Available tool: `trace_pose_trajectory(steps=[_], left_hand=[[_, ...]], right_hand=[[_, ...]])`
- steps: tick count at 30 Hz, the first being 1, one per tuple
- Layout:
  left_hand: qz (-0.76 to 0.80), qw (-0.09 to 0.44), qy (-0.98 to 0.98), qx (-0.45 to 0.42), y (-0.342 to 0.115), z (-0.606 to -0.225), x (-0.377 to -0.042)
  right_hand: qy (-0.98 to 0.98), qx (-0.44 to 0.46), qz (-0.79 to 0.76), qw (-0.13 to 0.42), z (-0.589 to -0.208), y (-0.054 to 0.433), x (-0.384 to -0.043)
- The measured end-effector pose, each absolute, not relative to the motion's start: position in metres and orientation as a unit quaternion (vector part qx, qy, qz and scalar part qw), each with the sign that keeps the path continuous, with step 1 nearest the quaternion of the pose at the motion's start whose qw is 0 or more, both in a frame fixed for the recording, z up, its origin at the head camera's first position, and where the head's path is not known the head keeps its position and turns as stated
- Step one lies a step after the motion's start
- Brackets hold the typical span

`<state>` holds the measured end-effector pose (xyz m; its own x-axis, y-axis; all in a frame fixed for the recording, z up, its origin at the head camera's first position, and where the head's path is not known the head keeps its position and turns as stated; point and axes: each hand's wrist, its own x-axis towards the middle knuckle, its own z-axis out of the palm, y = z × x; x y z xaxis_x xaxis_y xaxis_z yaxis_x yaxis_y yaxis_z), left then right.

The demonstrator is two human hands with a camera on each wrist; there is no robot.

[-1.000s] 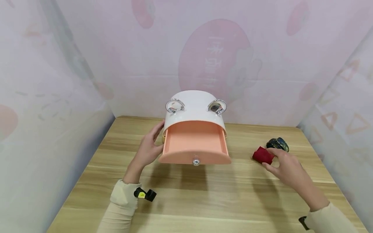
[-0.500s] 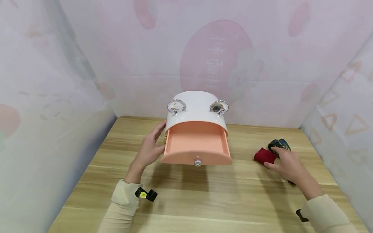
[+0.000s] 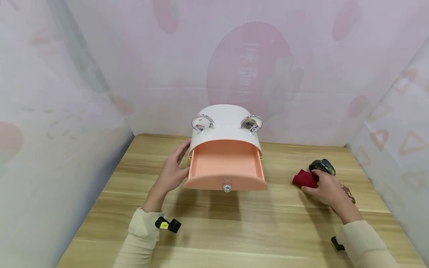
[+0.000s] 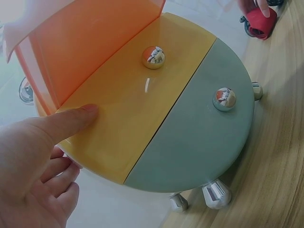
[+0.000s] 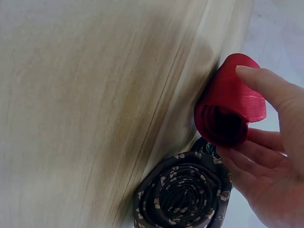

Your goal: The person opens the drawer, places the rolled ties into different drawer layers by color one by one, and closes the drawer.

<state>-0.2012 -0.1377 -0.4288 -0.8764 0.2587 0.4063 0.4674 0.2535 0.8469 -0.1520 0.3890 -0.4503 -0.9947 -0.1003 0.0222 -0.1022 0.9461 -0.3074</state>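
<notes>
A small drawer cabinet (image 3: pixel 221 119) with a white rounded top stands at the table's middle, its peach drawer (image 3: pixel 228 160) pulled out and empty. My left hand (image 3: pixel 171 173) grips the cabinet's left side; in the left wrist view its thumb lies on the yellow drawer front (image 4: pixel 128 104), its fingers round the side. Far right, my right hand (image 3: pixel 326 188) holds a rolled-up red necktie (image 5: pixel 228 102) between thumb and fingers, low at the table. A dark patterned necktie roll (image 3: pixel 321 166) lies just behind it. Another roll, brown and floral (image 5: pixel 183 194), is partly hidden by the right hand in the head view.
Two round chrome-rimmed pieces (image 3: pixel 202 123) rise from the cabinet's top. A green drawer front (image 4: pixel 199 128) sits below the yellow one, over silvery feet (image 4: pixel 217 194). Printed cloth walls (image 3: pixel 161 74) enclose the wooden table (image 3: pixel 268 230) at the back and sides.
My right hand has shifted slightly left and nearer the red necktie, uncovering the brown floral roll beside the wrist. The left hand and the cabinet stay as they were.
</notes>
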Motion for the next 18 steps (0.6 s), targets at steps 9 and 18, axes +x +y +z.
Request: trace_pose_trajectory(steps=[9,18], left_hand=[[-0.56,0.094,-0.791,-0.227,-0.14,-0.428,-0.2],[-0.561,0.093,-0.789,-0.234,-0.138,-0.429,-0.201]], right_hand=[[-0.987,0.054,0.152,-0.004,-0.455,0.386,-0.161],[-0.987,0.044,0.157,-0.011,-0.458,0.389,-0.162]])
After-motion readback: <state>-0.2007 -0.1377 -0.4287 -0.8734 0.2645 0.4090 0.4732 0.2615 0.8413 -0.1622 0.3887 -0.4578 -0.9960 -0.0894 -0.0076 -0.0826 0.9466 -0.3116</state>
